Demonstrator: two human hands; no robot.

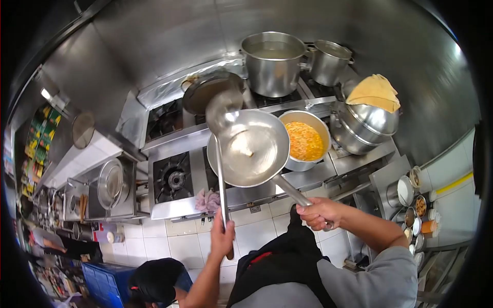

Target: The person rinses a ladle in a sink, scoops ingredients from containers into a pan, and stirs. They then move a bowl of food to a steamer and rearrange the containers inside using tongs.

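My left hand [222, 237] is closed round the lower part of a long-handled metal ladle [224, 109], whose large round bowl hangs over the far left rim of the pan. My right hand [319, 212] grips the metal handle of a wide frying pan [264, 163], held above the front of the stove. A small dark bit lies near the middle of the pan's shiny inside. Just right of the pan stands a pot [324, 128] of shredded orange and yellow food. Behind the ladle is a dark wide pan [197, 97] on a back burner.
A tall stockpot [272, 77] and a smaller pot [331, 64] stand at the back. A yellow cloth [374, 92] tops a domed steamer [364, 128]. A pink rag [207, 200] lies on the stove's front edge. Another person [156, 280] is at lower left, near a blue crate [105, 282].
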